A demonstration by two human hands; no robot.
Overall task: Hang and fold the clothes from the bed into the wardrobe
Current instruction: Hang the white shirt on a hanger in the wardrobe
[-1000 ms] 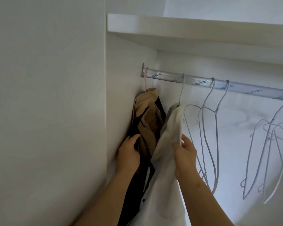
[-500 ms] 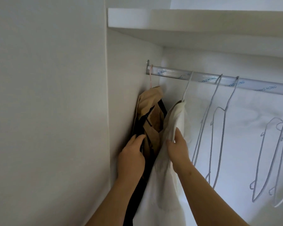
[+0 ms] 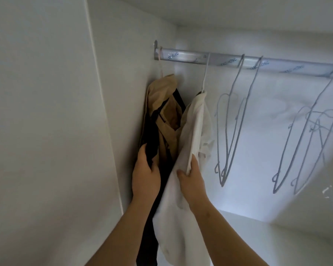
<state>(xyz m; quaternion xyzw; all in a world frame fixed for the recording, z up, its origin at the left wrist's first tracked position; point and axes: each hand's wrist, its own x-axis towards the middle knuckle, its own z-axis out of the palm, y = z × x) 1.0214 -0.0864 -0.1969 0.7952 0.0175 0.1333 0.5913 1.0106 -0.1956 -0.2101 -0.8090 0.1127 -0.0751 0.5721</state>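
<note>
A tan and black garment [image 3: 164, 116] hangs from a pink hanger at the far left end of the silver wardrobe rail [image 3: 229, 61], against the side wall. Beside it a white garment [image 3: 196, 129] hangs on a white wire hanger. My left hand [image 3: 145, 175] holds the black edge of the tan garment, fingers curled round the cloth. My right hand [image 3: 192, 177] pinches a fold of the white garment between thumb and fingers, about halfway down it. Both forearms reach up from the bottom of the view.
Several empty white wire hangers [image 3: 231, 127] hang on the rail to the right, with more [image 3: 313, 139] at the far right. The wardrobe's white side wall [image 3: 123, 112] is right next to the clothes. A white shelf [image 3: 277, 237] lies below.
The view has moved closer and under the top shelf. My right hand has slid down the white garment, and the white hanger now sits further right, apart from the tan garment.
</note>
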